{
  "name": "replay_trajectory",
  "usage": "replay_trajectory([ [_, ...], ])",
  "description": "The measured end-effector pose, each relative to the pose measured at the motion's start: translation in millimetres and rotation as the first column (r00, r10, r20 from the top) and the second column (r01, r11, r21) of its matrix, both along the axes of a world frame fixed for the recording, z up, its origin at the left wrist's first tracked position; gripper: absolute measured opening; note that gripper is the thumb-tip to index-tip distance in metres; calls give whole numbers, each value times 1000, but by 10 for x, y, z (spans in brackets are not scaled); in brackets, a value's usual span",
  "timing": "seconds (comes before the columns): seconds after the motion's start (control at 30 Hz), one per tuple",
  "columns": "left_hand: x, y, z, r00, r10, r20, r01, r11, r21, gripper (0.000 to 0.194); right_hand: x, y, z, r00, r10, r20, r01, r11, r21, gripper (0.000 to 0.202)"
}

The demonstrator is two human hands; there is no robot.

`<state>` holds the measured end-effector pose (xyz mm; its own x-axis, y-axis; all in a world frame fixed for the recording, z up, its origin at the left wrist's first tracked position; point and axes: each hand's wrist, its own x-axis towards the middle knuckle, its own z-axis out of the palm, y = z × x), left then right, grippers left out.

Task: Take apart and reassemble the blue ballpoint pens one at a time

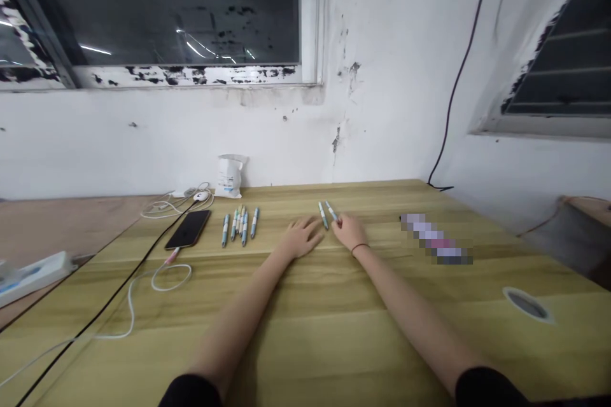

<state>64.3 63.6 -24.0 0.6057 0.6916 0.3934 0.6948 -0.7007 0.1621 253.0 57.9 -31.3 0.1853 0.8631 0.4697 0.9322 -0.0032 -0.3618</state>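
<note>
My right hand [350, 233] has its fingers closed at the near end of a slim blue-and-white pen [330, 209], which points away from me on the tabletop. Just left of it lies a second pen, green and white [323, 215], between my two hands and touched by neither, as far as I can see. My left hand [299, 238] rests on the wood with its fingers stretched and apart, holding nothing. Farther left, several similar pens [225, 231] lie in a loose group, some side by side and some overlapping.
A black phone [189, 229] with a white charging cable [130, 308] lies at the left. Behind the pens a white packet [230, 177] stands near the wall. A blurred-out long object [434, 239] and a round grommet [527, 304] are at right. A power strip [35, 278] sits far left.
</note>
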Motion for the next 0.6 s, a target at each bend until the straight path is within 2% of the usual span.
replay_trajectory([
  [0.2, 279, 140, -30, 998, 64, 25, -63, 997, -34, 35, -86, -31, 21, 990, 95, 101, -96, 995, 9, 15],
  [0.5, 288, 169, -41, 996, 83, 30, -82, 996, -43, 31, -95, -42, 39, 987, 137, 79, -137, 991, -2, 17],
  [0.6, 317, 189, -32, 996, 88, 36, -86, 996, -39, 29, -91, -37, 42, 977, 184, 103, -186, 982, 12, 20],
])
